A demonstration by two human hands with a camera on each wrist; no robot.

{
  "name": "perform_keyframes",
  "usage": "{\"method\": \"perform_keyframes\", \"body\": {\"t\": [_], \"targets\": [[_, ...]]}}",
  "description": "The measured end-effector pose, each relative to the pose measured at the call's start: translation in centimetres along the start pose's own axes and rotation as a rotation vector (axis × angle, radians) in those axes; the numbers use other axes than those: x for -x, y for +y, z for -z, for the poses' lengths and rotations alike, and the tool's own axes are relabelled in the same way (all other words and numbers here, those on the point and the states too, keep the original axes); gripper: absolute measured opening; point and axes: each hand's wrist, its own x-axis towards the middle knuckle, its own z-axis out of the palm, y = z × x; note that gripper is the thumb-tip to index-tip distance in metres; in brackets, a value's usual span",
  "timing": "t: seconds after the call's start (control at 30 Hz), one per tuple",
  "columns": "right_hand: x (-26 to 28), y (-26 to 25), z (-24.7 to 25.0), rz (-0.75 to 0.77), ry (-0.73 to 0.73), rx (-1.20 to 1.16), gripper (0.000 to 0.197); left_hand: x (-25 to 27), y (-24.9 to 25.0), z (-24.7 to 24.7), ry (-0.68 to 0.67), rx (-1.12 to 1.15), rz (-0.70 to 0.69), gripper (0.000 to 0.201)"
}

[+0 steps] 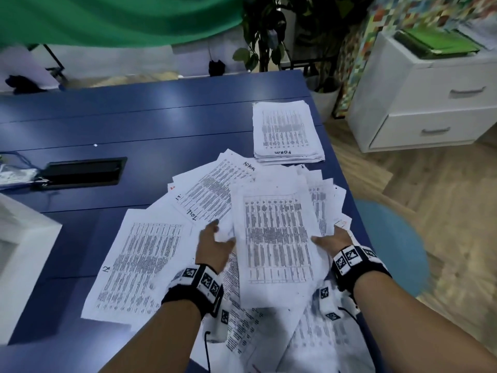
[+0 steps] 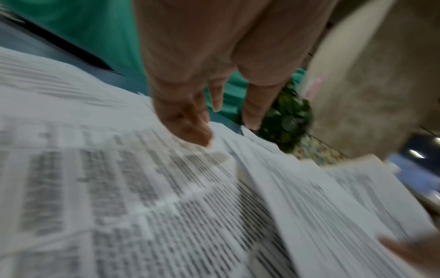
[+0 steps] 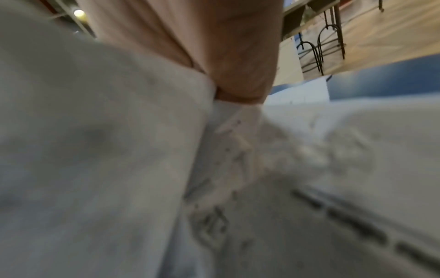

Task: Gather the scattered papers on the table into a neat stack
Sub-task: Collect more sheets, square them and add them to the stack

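Both forearms reach forward side by side, banded at the wrists; the left hand (image 1: 213, 244) lies flat, fingers straight. The right hand (image 1: 334, 238) has its thumb lying on top; its fingers are hidden.

We are looking across a dark blue table (image 1: 134, 117) toward a green cloth (image 1: 107, 17) hanging behind it. A leafy plant (image 1: 266, 36) is standing beside a white drawer cabinet (image 1: 430, 103) on wooden flooring (image 1: 403, 179).
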Motion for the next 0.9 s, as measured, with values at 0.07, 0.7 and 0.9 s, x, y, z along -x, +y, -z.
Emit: {"method": "perform_keyframes", "body": {"t": [0.07, 0.7, 0.9], "targets": [[-0.1, -0.2, 0.6, 0.015, 0.022, 0.116, 0.052, -0.3, -1.4, 2.1, 0.192, -0.131, 0.07, 0.061], [2.1, -3.2, -2.2, 0.293, -0.078, 0.448, 0.036, 2.3, -6.3, 4.8, 0.273, 0.145, 0.054, 0.075], [2.3, -2.0, -1.5, 0.164, -0.043, 0.276, 0.069, 1.0, -5.4, 5.8, 0.337, 0.367, 0.179, 0.067]]}}
